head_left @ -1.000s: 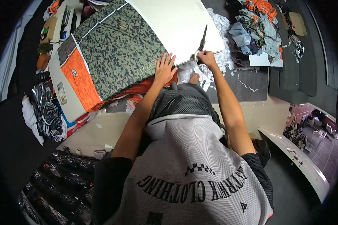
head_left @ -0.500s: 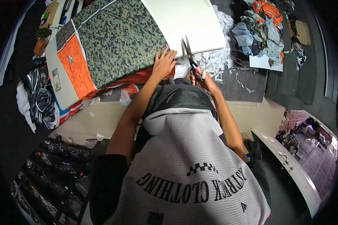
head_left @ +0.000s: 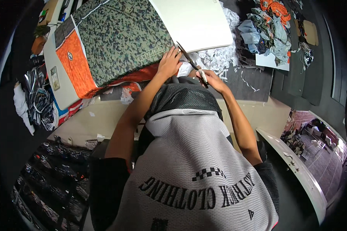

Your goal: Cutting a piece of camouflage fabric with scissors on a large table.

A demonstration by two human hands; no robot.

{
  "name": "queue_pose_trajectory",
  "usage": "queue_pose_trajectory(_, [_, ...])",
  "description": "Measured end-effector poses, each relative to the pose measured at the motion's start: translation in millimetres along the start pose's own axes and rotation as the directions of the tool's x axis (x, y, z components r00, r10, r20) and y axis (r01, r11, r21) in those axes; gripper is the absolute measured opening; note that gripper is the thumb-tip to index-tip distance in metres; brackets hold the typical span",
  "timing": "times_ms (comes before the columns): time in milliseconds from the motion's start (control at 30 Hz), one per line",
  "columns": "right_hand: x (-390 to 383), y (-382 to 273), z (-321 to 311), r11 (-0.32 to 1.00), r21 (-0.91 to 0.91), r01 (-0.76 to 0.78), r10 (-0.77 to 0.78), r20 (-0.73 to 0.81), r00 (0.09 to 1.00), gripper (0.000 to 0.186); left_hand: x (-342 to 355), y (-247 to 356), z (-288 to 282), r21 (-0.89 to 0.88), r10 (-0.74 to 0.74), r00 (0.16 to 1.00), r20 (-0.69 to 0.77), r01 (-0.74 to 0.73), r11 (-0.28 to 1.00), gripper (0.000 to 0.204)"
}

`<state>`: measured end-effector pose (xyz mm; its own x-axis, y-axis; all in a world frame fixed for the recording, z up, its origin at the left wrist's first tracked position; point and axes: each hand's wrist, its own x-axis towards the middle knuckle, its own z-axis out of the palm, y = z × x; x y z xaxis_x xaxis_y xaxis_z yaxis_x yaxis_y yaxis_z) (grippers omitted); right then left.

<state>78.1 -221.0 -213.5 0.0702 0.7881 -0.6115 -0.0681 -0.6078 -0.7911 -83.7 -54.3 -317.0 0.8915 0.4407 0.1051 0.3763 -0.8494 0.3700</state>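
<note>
My left hand [head_left: 169,62] rests with fingers extended at the lower right edge of the camouflage fabric [head_left: 119,42], beside a white sheet edge. My right hand [head_left: 211,79] grips dark scissors [head_left: 187,56] with a white-wrapped handle, their blades angled up and left to the fabric's edge next to my left fingers. An orange fabric panel [head_left: 75,67] lies left of the camouflage piece, and the white board [head_left: 192,23] extends to the right.
A heap of grey and orange cloth [head_left: 272,34] lies at upper right, near white scraps [head_left: 223,57]. Bundled dark plastic and fabric [head_left: 40,104] lie at left. A white open panel [head_left: 293,165] stands at lower right; dark packaged items [head_left: 54,177] fill the lower left.
My right hand has moved down and left, swinging the scissors from upright on the right to angled toward the camouflage fabric's edge. My left hand has shifted slightly up.
</note>
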Motion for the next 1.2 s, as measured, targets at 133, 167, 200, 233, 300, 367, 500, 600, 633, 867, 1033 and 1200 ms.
queue_pose_trajectory(133, [2,-10,1,0.999,0.039,0.029,-0.030,0.019,0.999,0.033,-1,5,1,0.049,-0.009,1.000,-0.003,0.009,0.999,0.043])
queue_pose_trajectory(167, [2,-13,2,0.998,0.047,0.029,-0.030,0.017,0.999,0.032,-1,6,2,0.058,-0.023,0.997,0.068,0.019,0.998,0.043])
queue_pose_trajectory(200, [3,-17,3,0.999,0.042,0.025,-0.026,0.018,1.000,0.032,-2,7,2,0.057,-0.011,1.000,-0.016,0.011,0.998,0.043])
queue_pose_trajectory(233, [4,-21,3,0.999,0.037,0.009,-0.009,0.006,1.000,0.032,-2,8,2,0.068,-0.009,1.000,0.003,0.009,0.998,0.045])
queue_pose_trajectory(300, [6,-27,5,0.999,0.024,-0.024,0.025,-0.014,1.000,0.032,-4,10,2,0.091,-0.010,0.999,0.038,0.007,0.996,0.048])
queue_pose_trajectory(367, [7,-32,7,0.999,0.010,-0.047,0.047,-0.018,0.999,0.033,-6,13,3,0.098,-0.022,0.998,0.053,0.016,0.995,0.050])
queue_pose_trajectory(500, [11,-37,8,0.996,0.059,-0.068,0.069,-0.011,0.998,0.036,-8,17,4,0.106,-0.017,0.998,0.062,0.011,0.994,0.059])
queue_pose_trajectory(600, [18,-31,9,0.999,0.016,-0.042,0.042,0.034,0.999,0.032,-8,16,5,0.115,-0.011,0.998,0.056,0.005,0.993,0.062])
queue_pose_trajectory(633, [21,-27,10,1.000,-0.002,-0.027,0.027,0.056,0.998,0.030,-8,14,5,0.122,-0.006,0.998,0.056,-0.001,0.993,0.063])
queue_pose_trajectory(867, [30,17,25,0.997,0.075,0.014,-0.014,0.008,1.000,0.028,-13,11,12,0.127,-0.007,0.999,0.042,0.002,0.992,0.064])
queue_pose_trajectory(1033, [39,31,26,0.984,0.176,0.009,-0.020,0.061,0.998,0.027,-12,11,12,0.122,0.002,1.000,0.019,-0.004,0.993,0.064])
queue_pose_trajectory(1200, [49,31,23,0.995,0.088,0.048,-0.053,0.052,0.997,0.028,-13,10,12,0.125,0.000,1.000,0.015,-0.002,0.992,0.065])
